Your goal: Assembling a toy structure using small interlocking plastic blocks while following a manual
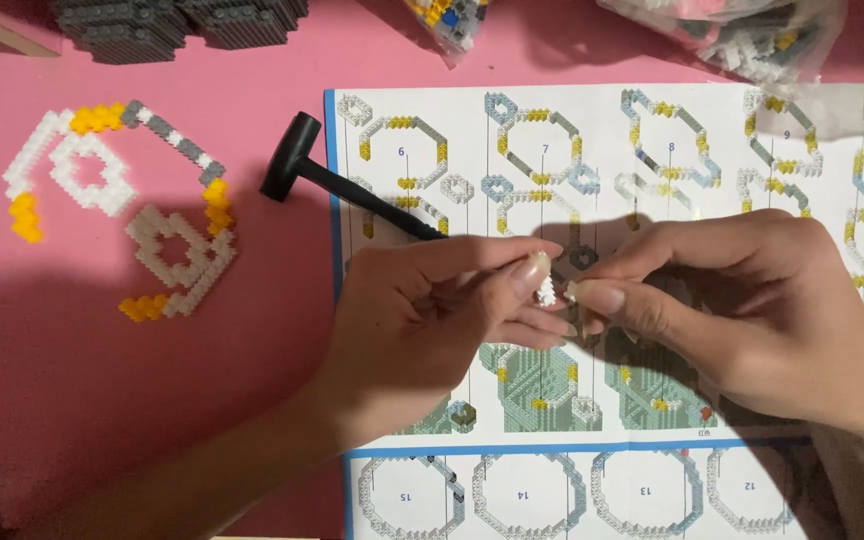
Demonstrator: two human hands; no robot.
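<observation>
My left hand and my right hand meet over the middle of a printed instruction sheet. Between their fingertips they pinch a tiny white brick piece. Thumb and forefinger of each hand close on it from either side. A partly built ring of white, yellow and grey small bricks lies flat on the pink surface at the left, well apart from both hands.
A small black hammer lies across the sheet's left edge, just above my left hand. Dark grey brick stacks sit at the top left. Clear bags of loose bricks rest along the top edge.
</observation>
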